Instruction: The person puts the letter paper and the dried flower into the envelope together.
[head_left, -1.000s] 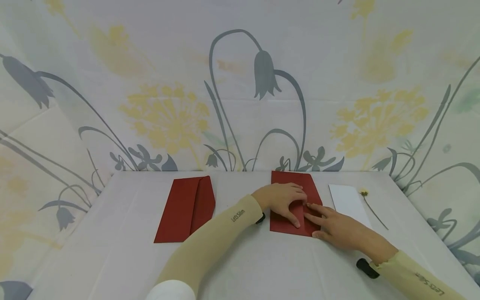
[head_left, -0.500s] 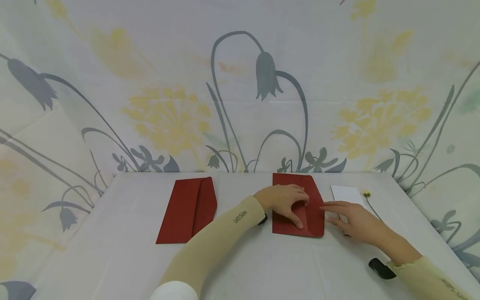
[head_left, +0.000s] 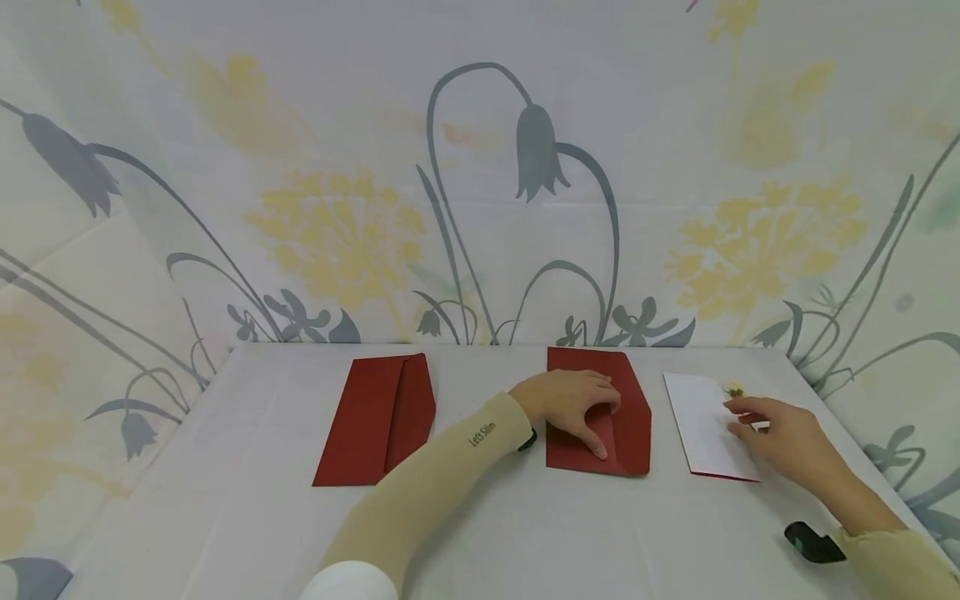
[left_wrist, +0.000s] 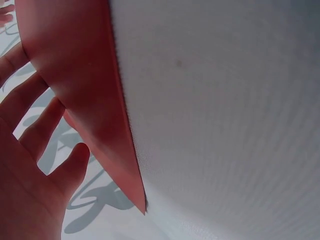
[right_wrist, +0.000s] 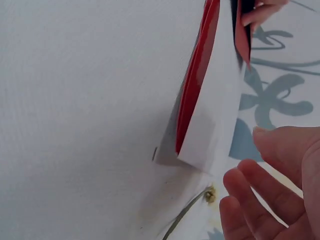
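Pale printed backdrop (head_left: 675,125) is standing behind a white tabletop (head_left: 577,542); grey bellflowers (head_left: 536,150) are drooping across the print, and big yellow blooms (head_left: 348,258) are showing between them, kinda faded.

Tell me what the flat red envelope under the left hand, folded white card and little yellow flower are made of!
Flat red envelope: probably smooth paper, fairly matte, with thin edges. Folded white card: likely stiff paper, dull white, standing flat-faced; its red side looks slightly glossy. Little yellow flower: maybe a plant, with its greenish stem; possibly artificial.
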